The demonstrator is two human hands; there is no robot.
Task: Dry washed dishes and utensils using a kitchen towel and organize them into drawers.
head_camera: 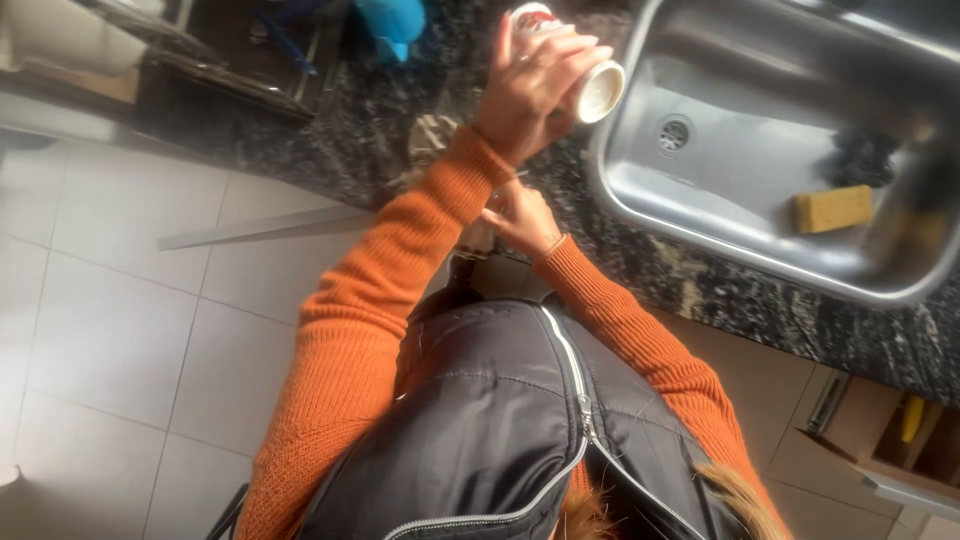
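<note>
The person's left hand (535, 85) is gripping a white cylindrical container with a red end (580, 62), its fingers wrapped round the body and clamped on it. The container is being held tilted above the dark speckled stone bench (700, 280), right at the left rim of the stainless steel sink (760, 160); its long axis is running from the red end at upper left to the pale end at lower right, which is pointing towards the basin. The right hand (520, 215) is hovering lower, near the bench's front edge and just below the left hand; whether its fingers are pinching something cannot be told. A yellow sponge (833, 208) is lying in the sink, well apart.
</note>
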